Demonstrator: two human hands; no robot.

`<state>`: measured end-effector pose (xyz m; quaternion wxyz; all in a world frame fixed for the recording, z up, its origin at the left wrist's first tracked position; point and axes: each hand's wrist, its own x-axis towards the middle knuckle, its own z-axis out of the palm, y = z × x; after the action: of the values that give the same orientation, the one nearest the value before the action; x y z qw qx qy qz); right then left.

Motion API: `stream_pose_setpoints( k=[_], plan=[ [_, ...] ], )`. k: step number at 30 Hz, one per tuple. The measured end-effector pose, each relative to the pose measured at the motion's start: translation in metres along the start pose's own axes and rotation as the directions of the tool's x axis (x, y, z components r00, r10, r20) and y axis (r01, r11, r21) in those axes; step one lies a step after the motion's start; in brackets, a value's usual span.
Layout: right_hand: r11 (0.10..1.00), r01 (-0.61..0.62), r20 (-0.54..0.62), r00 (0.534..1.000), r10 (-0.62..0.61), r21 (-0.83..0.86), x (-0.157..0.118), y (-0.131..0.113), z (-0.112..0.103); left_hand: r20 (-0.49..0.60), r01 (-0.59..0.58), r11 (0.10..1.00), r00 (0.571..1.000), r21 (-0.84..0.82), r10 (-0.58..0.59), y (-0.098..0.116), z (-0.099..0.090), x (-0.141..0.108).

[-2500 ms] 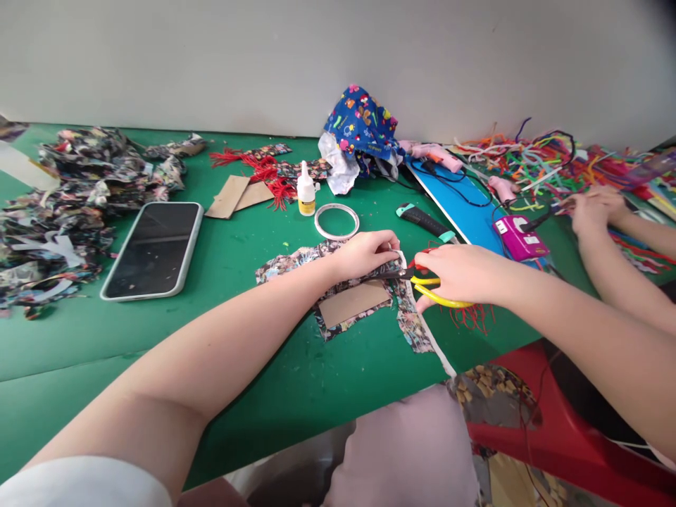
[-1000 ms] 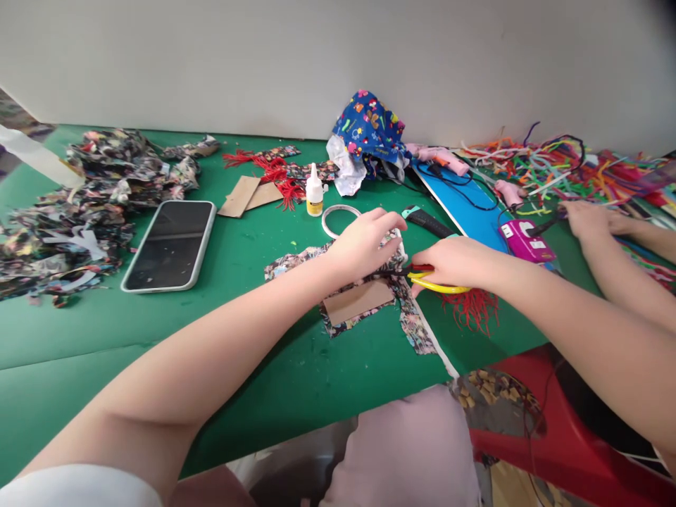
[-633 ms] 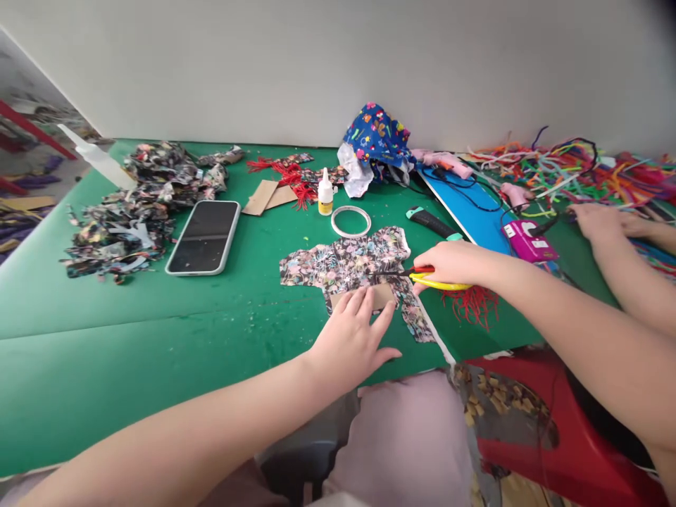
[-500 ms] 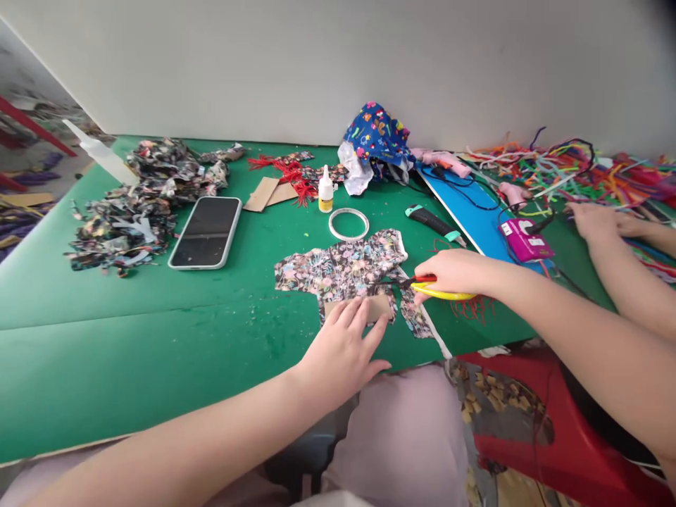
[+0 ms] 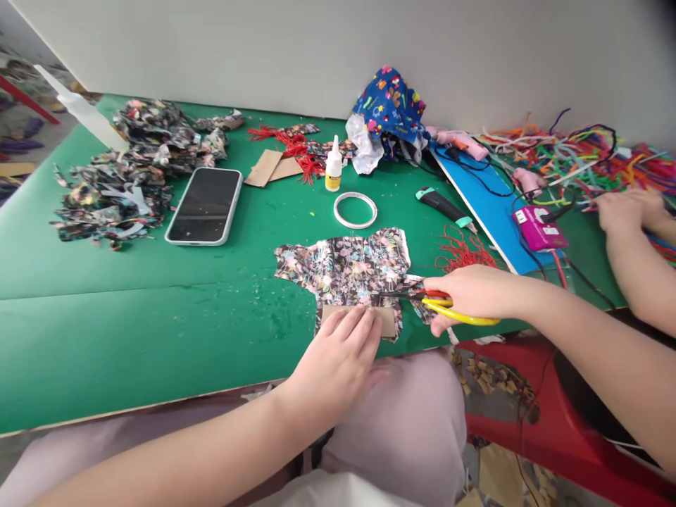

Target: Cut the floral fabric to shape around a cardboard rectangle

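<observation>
My right hand (image 5: 470, 294) grips a pair of scissors (image 5: 465, 314) with yellow and red handles. Their dark blades reach left over the dark flowered fabric (image 5: 353, 264), just above a small cardboard strip (image 5: 388, 322). My left hand (image 5: 341, 348) lies on that strip with its fingers stretched out, pressing it onto the fabric at the table's near edge. A cut strip of the same fabric shows under the scissors, partly hidden by my right hand.
Behind the fabric are a tape roll (image 5: 355, 210) and a small glue bottle (image 5: 333, 169). A phone (image 5: 205, 206) and fabric scraps (image 5: 121, 183) lie left. Rightward are a utility knife (image 5: 444, 208), red threads (image 5: 463, 251), a purple box (image 5: 539, 229) and another person's hands (image 5: 628, 208).
The view has shifted slightly. The fingers of my left hand have drawn closer together on the cardboard. The scissors, still in my right hand, have moved nearer the cardboard's upper edge.
</observation>
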<state>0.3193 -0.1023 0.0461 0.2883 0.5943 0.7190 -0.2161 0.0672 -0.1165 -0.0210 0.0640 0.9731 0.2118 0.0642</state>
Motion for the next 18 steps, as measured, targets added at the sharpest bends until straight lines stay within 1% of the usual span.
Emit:
stream_pose_setpoints(
  k=[6,11,14,18],
  plan=[
    [1.000,0.022,-0.001,1.000,-0.022,0.022,0.001,-0.001,0.005,-0.016,-0.003,1.000,1.000,-0.002,0.003,0.000,0.000,-0.001],
    [1.000,-0.009,-0.045,0.999,0.010,0.013,0.009,-0.011,0.002,-0.039,-0.005,1.000,0.999,0.009,0.006,0.002,0.004,-0.002],
    [0.999,-0.029,-0.091,0.995,0.027,-0.021,0.013,-0.014,-0.001,-0.053,-0.002,1.000,0.999,0.008,0.003,0.001,0.005,-0.002],
    [0.994,-0.011,-0.127,0.992,-0.003,-0.111,0.016,-0.015,-0.001,-0.073,-0.003,1.000,0.997,-0.004,0.003,-0.001,0.003,-0.002]
  ],
)
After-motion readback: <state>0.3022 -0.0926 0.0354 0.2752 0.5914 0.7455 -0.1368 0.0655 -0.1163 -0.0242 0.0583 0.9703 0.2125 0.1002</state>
